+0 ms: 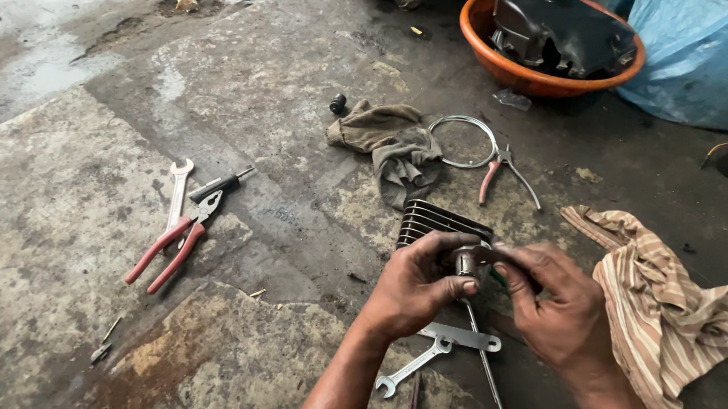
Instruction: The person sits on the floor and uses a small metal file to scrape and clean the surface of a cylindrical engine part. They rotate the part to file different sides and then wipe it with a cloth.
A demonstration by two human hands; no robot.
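Rough, stained concrete floor [69, 212], cracked and damp toward upper left. Round orange plastic basin [507, 70] sitting at top, holding a black engine casing [560, 27]; blue plastic sheet [710, 57] lying just beside it.

Left hand [418, 288] and right hand [556, 305] meeting at centre, both clenching a grip on a small cylindrical metal part [467, 260]; its long axis cannot be told, fingers are covering most of it. Part is hovering just in front of a dark finned metal cylinder block [439, 222] resting on the floor.

Below the hands, flat steel spanners [448, 344] are lying crossed. Striped cloth [669, 316] is crowding the right side. Red-handled pliers [172, 252] and a silver open-end wrench [179, 189] are lying well apart at left, with open floor between. Grey rag [393, 143], wire loop [465, 141] and small red-handled pliers [500, 175] are lying beyond the block.
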